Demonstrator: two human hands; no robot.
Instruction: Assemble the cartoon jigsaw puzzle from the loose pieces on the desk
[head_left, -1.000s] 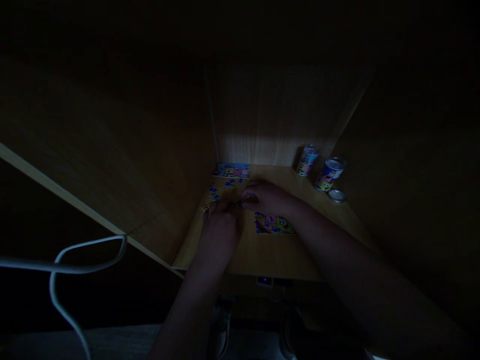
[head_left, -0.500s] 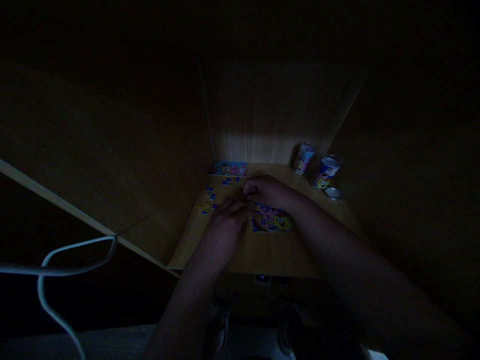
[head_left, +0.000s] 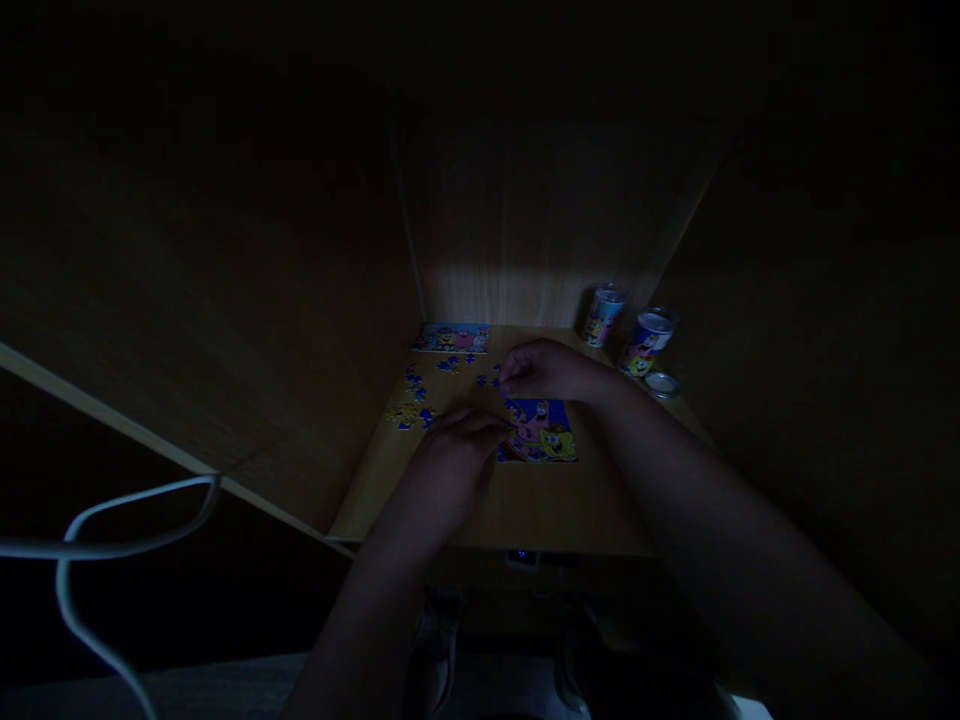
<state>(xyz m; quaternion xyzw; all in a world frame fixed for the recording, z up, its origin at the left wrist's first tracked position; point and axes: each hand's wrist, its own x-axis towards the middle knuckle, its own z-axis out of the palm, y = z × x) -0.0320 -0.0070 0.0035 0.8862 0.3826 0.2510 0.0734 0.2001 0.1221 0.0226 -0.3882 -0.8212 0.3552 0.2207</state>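
Between dark wooden walls (head_left: 225, 290), a pale wooden surface (head_left: 562, 510) reaches back to a wood-grained panel (head_left: 555, 230). Two bare forearms stretch over it from the near side. The left hand (head_left: 457, 450) is palm down at the left of the joined puzzle, its fingers close together and the tips at the puzzle's left edge; whether they grip anything is too dark to tell. The right hand (head_left: 544, 370) is just beyond the puzzle's far edge, its fingers curled and the thumb near the forefinger, leaving a narrow gap at most; I cannot tell if a piece sits between them.

At the lower left, a white cable (head_left: 97, 549) hangs in a loop. The joined puzzle (head_left: 553, 440), a cartoon scene in blue, pink and yellow, lies flat near the middle of the surface, between the hands and slightly toward the person. A cartoon picture (head_left: 453, 339) lies flat in the far left corner. Two printed cans (head_left: 602, 318) stand upright at the far right, near each other, and a round lid (head_left: 663, 385) lies beside the nearer one. Under the front edge is a small box (head_left: 522, 559) with a blue light. Loose puzzle pieces (head_left: 409, 413), yellow and blue, are scattered along the left, with a few blue ones near the right fingers.
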